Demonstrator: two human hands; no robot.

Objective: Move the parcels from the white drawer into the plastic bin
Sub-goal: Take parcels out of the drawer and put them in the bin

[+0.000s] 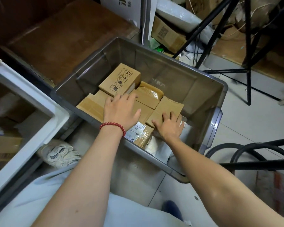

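Head-camera view, looking down. Grey plastic bin (208, 99) on a pale tiled floor, partly filled with brown cardboard parcels (147, 95) lying flat and touching. One small box with printed handling symbols (120, 79) resting on top, toward the bin's far left. Left hand (121, 108), red bead bracelet (113, 126) at the wrist, laid palm-down on the parcels, fingers spread, fingertips at that box's near edge. Right hand (170, 125) flat on a near-right parcel (166, 110), fingers apart, nothing gripped. White drawer (39, 108) open at left, more cardboard boxes visible inside. A pale shoe (59, 153) between drawer and bin.
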